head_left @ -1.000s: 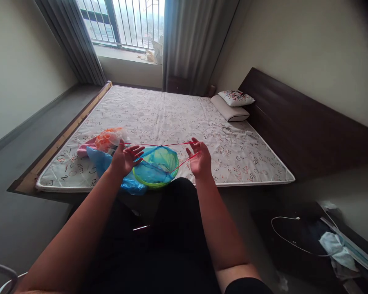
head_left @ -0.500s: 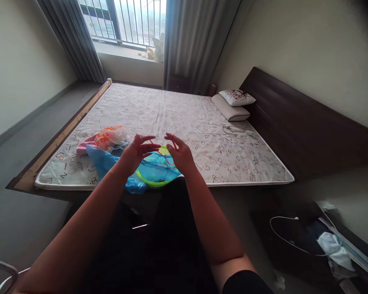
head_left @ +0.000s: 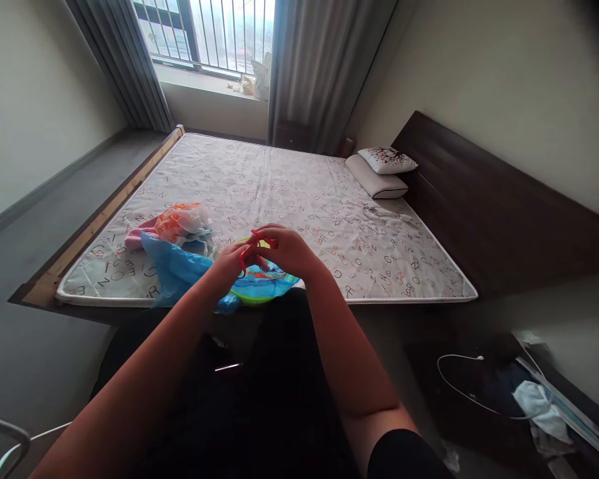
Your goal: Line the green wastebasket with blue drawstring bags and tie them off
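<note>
My left hand (head_left: 231, 263) and my right hand (head_left: 288, 251) meet above a yellow-green basket (head_left: 253, 301). Red cord (head_left: 244, 259) is looped about the fingers of both hands and runs between them. The fingers of my right hand bend in over the left fingertips, closed on the cord. My left hand is also closed around it, its fingertips partly hidden. Blue plastic (head_left: 274, 287) lies in the basket under the hands, with some orange-red strands on it.
Blue plastic bag (head_left: 172, 265), pink cloth (head_left: 138, 235) and an orange-and-white plastic bag (head_left: 180, 221) lie left on the mattress (head_left: 289, 186). Pillows (head_left: 379, 178) rest by the headboard (head_left: 479, 193). A white cable (head_left: 459, 392) lies lower right.
My hands were apart with spread fingers and red cord strung between them. They have come together, the right moving left over the left fingertips, and the cord is bunched between them.
</note>
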Demonstrator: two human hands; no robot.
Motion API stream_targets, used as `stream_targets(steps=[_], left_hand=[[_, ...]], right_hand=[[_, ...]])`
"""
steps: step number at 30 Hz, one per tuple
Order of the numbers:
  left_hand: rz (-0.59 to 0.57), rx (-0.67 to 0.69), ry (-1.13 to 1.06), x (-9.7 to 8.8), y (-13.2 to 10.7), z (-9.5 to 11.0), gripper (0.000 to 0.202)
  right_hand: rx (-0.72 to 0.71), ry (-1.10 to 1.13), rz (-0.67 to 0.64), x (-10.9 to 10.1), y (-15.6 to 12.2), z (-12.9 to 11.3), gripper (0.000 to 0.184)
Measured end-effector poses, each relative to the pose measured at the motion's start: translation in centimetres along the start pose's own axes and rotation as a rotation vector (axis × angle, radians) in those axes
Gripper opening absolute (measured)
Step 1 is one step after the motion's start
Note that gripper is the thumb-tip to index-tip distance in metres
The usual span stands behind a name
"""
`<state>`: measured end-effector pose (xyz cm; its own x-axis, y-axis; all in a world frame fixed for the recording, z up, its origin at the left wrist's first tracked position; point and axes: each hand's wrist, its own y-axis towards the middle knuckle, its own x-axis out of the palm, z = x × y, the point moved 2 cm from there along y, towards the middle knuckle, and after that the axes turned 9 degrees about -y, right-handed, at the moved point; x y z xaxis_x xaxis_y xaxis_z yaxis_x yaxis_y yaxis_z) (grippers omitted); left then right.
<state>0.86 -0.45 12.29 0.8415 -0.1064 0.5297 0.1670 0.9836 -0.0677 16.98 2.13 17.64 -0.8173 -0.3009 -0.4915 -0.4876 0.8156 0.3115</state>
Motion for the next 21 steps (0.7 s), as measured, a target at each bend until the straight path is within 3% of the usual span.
stream_targets(steps=[3,7,10,12,17,21], left_hand=[[-0.036,0.115,-0.053,0.5,-0.8,0.2,0.023],[-0.059,0.213,0.005,0.5,-1.7,-0.2,0.030],[-0.022,0.177,0.177,-0.1,-1.4,-1.3,0.036],[0.006,0.111,0.221,-0.6,-0.8,-2.3,0.032],[0.005,0.115,0.368,-1.1,-0.3,-2.9,0.021],[0.067,0.222,0.442,0.0,-1.5,-1.4,0.047]], right_hand=[[0.065,0.007,0.061,0.0,0.1,0.6,0.002],[0.218,0.243,0.264,-0.7,0.6,1.5,0.014],[0.318,0.578,0.351,-1.3,1.1,1.7,0.025],[0.362,0.681,0.361,-1.5,1.4,1.6,0.029],[0.372,0.623,0.412,-0.8,1.3,1.2,0.026],[0.389,0.611,0.406,-0.1,1.0,1.6,0.025]])
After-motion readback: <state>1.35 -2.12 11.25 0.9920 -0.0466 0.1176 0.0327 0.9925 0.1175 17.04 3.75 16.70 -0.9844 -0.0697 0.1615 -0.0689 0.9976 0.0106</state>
